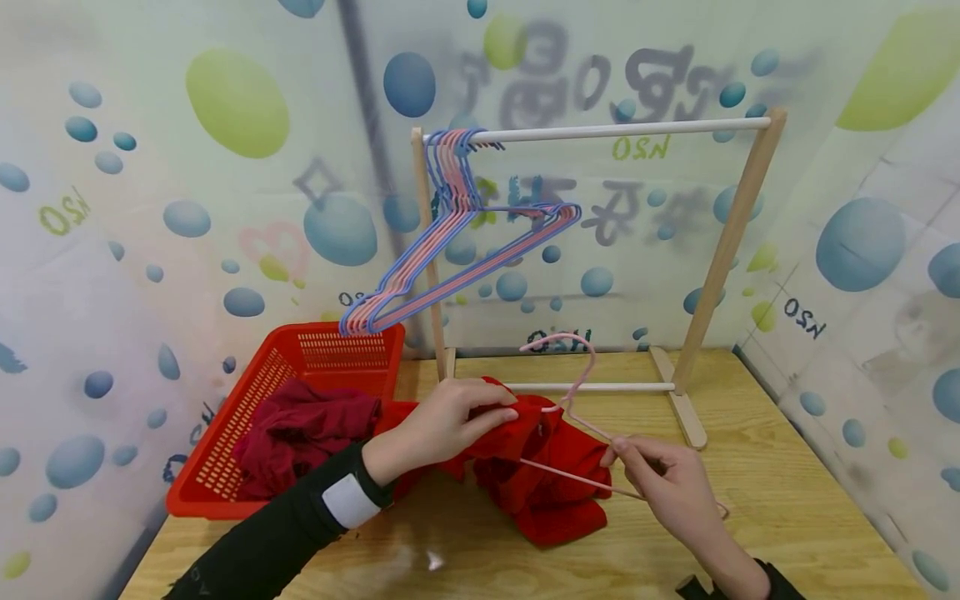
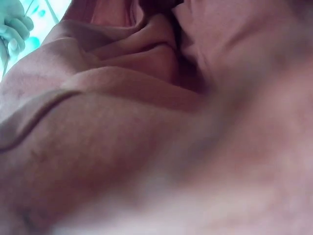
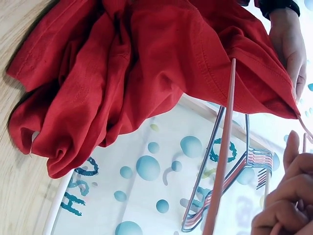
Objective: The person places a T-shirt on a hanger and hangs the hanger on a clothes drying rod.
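Observation:
A red garment (image 1: 558, 492) hangs bunched over the table, its lower folds near the tabletop. My left hand (image 1: 442, 425) grips its upper edge between thumb and fingers. With thumb and fingertips, my right hand (image 1: 667, 483) pinches one side of a pink hanger (image 1: 591, 362), whose hook points up. The hanger's far end runs into the garment's opening and is hidden there. In the right wrist view, the hanger's bottom bar (image 3: 222, 161) enters the red cloth (image 3: 151, 68). Blurred cloth (image 2: 112, 112) fills most of the left wrist view.
A red plastic basket (image 1: 191, 492) at the left holds dark red cloth (image 1: 307, 425). Behind my hands stands a rack with a white rail (image 1: 622, 130) and wooden posts (image 1: 727, 250). Several blue and pink hangers (image 1: 450, 217) hang at its left end. A patterned curtain surrounds the wooden table (image 1: 780, 467).

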Demonstrator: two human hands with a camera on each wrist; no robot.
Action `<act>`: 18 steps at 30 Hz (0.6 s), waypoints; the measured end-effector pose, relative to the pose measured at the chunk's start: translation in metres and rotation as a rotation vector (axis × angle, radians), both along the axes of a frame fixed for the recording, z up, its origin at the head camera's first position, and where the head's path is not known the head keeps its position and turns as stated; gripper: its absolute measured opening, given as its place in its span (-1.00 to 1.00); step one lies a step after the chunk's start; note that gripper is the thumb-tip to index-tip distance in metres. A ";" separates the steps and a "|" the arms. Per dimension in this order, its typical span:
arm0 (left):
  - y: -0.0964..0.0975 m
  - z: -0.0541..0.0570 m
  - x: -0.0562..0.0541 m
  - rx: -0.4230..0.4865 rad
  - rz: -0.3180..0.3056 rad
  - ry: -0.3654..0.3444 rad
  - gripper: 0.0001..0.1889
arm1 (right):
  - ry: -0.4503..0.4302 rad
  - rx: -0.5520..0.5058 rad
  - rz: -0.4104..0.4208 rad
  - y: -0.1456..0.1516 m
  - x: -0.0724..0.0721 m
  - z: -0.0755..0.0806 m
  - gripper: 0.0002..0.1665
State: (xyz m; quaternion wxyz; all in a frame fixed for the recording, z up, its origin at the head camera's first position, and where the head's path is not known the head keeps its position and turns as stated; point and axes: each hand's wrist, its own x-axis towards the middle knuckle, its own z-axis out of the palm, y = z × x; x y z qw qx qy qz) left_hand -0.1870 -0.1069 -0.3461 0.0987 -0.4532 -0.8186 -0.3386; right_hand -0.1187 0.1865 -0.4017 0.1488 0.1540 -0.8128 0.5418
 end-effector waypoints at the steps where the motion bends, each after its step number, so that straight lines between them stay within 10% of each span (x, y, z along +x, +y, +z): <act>1: 0.001 0.000 0.000 0.003 0.002 0.003 -0.89 | -0.001 0.005 -0.002 0.000 0.000 0.000 -0.68; 18: 0.003 -0.002 0.003 0.071 0.029 0.003 -0.87 | -0.008 0.026 -0.030 -0.013 -0.004 0.002 -0.70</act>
